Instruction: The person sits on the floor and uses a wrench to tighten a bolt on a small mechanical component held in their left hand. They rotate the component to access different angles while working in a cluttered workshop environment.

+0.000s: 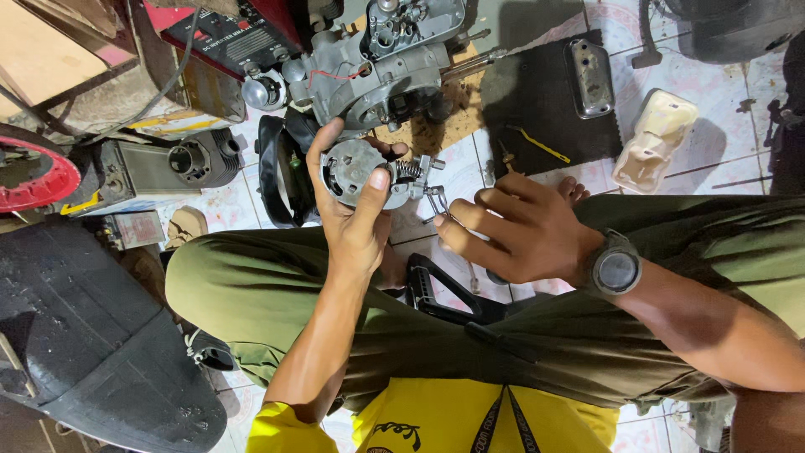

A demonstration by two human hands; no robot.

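Both hands meet: left hand [356, 222] clasps the carburetor [369, 172], its spring end toward right hand [516, 231], pinching the wire clip [438, 201].

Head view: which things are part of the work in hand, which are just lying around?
In hand:
- left hand gripping round metal part with spring
- right hand at its wire clip
- engine block just above

Lying about:
- metal cover on black mat
- cream plastic tank
- yellow tool
- cylinder
- tyre
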